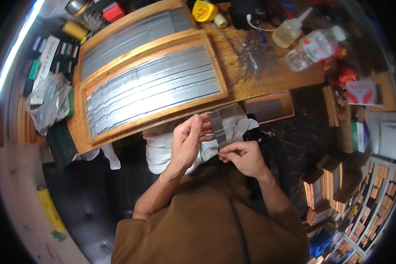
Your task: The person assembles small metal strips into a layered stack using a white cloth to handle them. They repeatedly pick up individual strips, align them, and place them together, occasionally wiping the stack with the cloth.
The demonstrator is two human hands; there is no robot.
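Observation:
Between my hands, over my lap, stands a thin grey strip with fine lines across it. My left hand is at its upper left edge, thumb raised and fingertips curled against the strip; the exact grip is partly hidden. My right hand pinches the strip's lower end between thumb and fingers. A translucent sheet shows just behind the strip, beside white cloth on my lap. Beyond my hands, a wooden frame tray on the bench holds rows of shiny grey strips.
Behind it lies a second wooden tray of grey strips. A yellow tape measure, squeeze bottle and clear plastic bottle stand on the bench. An open drawer is at right. A plastic bag sits left.

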